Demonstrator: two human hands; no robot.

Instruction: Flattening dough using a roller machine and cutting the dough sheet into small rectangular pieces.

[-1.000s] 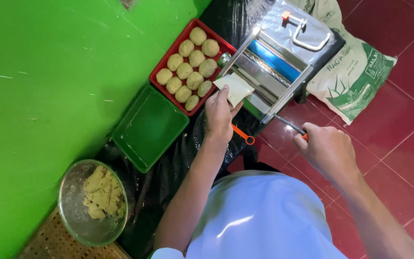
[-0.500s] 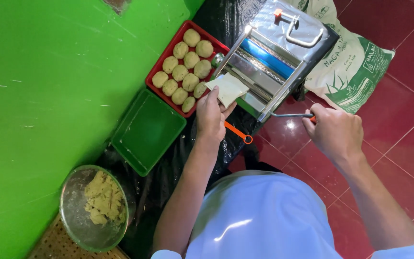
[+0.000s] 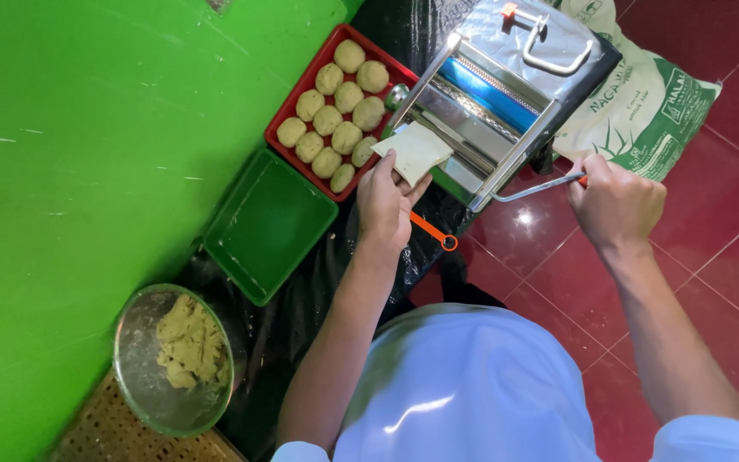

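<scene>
At the far left, a glass bowl (image 3: 173,364) with a lump of pale dough in it is seen resting partly on a woven mat (image 3: 117,432), beside the green wall. Next to it, on black plastic sheeting (image 3: 301,299), an empty green tray (image 3: 267,224) is set, and touching its upper edge a red tray (image 3: 297,94) filled with round dough balls (image 3: 335,115) is placed. The left hand (image 3: 384,205) is held palm down with its fingers extended, open, its fingertips laid on a flat pale dough sheet (image 3: 414,150) that lies at the front of the metal roller machine (image 3: 498,103). An orange-handled tool (image 3: 432,231) is seen just below that hand. Further right, the machine's crank handle (image 3: 536,186) is gripped by the right hand (image 3: 616,204), closed into a fist around its end. Behind the machine, a white and green sack (image 3: 652,98) is laid on the red tiled floor (image 3: 729,231).
</scene>
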